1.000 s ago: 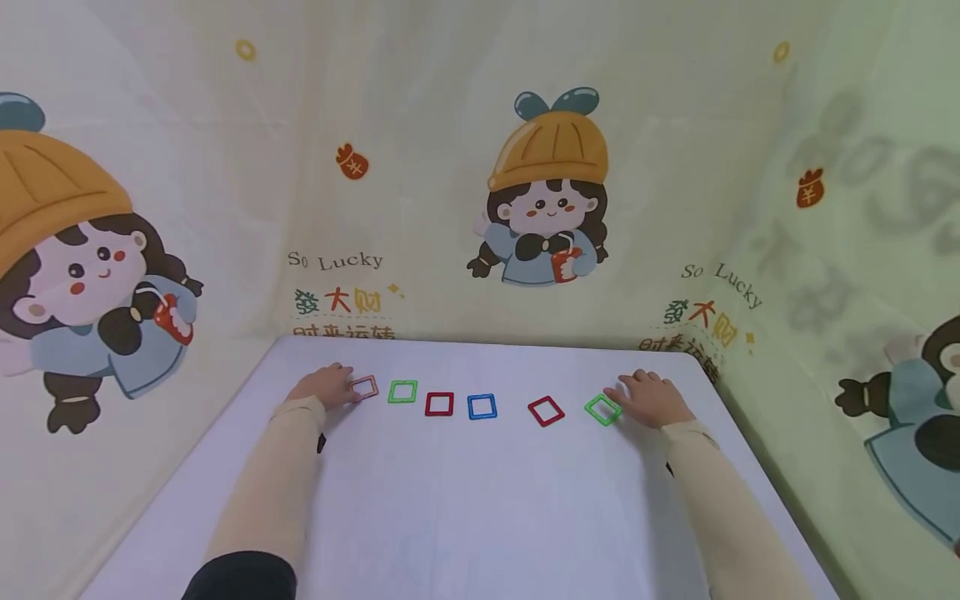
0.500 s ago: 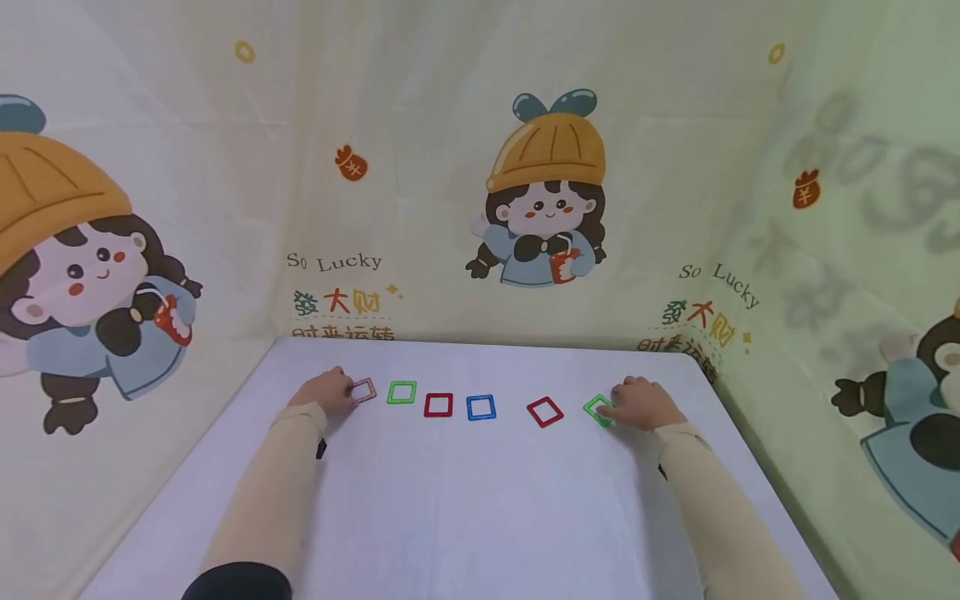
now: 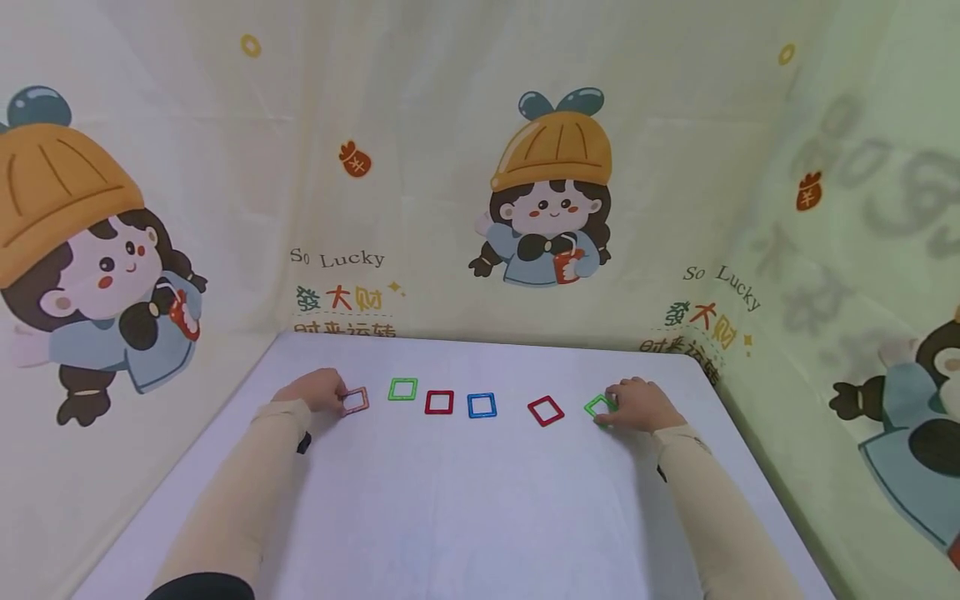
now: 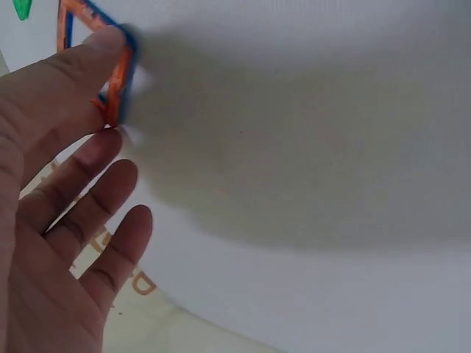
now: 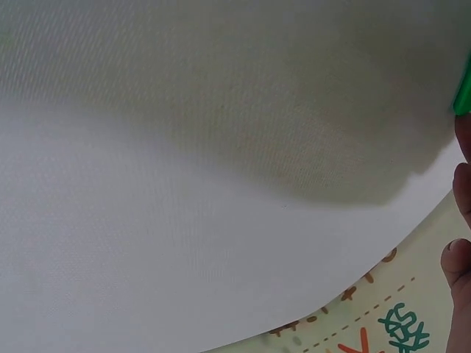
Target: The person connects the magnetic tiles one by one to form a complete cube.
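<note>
My left hand (image 3: 315, 389) pinches an orange square tile frame (image 3: 367, 398) at the left end of a row on the white table. In the left wrist view, the left hand (image 4: 66, 169) has its thumb on the orange frame, which shows blue along its edges; the other fingers spread below. At the row's right end, my right hand (image 3: 642, 404) grips a green square frame (image 3: 592, 402), thumb at its near side and fingers at its far side. The right wrist view catches only fingers (image 5: 460, 261) of that hand and a bit of green (image 5: 464, 92).
Between the hands lie another green frame (image 3: 402, 400), a red frame (image 3: 439, 412), a blue frame (image 3: 470, 407) and a second red frame (image 3: 536, 417) turned like a diamond. A cartoon-printed cloth (image 3: 450, 317) hangs behind the white table (image 3: 480, 500).
My left hand has drawn the orange frame slightly left and nearer. The right hand has moved left and closed its thumb and fingers on the green frame. The frames between stay put.
</note>
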Motion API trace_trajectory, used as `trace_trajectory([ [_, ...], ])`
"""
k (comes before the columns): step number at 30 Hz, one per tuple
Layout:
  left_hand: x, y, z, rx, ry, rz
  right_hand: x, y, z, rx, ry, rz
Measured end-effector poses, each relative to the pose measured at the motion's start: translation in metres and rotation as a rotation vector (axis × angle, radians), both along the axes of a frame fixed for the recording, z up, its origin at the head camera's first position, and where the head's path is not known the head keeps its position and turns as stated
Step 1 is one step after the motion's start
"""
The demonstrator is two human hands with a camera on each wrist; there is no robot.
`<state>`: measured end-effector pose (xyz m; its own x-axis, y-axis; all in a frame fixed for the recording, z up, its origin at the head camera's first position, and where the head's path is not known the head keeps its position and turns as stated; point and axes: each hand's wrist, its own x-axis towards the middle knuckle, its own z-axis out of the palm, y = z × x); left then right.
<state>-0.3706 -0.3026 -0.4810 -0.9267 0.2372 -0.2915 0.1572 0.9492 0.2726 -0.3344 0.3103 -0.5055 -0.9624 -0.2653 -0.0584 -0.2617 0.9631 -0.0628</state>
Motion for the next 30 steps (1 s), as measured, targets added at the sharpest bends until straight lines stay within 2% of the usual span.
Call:
trace_trajectory([
  [7, 0.010, -0.002, 0.009, -0.002, -0.017, -0.016, -0.002, -0.003, -0.005, -0.010, -0.028, -0.004],
  [14, 0.016, 0.013, 0.009, 0.009, -0.028, -0.047, -0.006, -0.001, -0.001, -0.005, -0.021, -0.009],
  [21, 0.026, 0.040, 0.003, -0.027, -0.047, -0.083, -0.007, 0.001, 0.003, -0.035, -0.047, -0.008],
  [30, 0.050, 0.086, 0.001, -0.045, -0.018, -0.181, -0.009, 0.000, -0.001, -0.039, -0.051, -0.027],
])
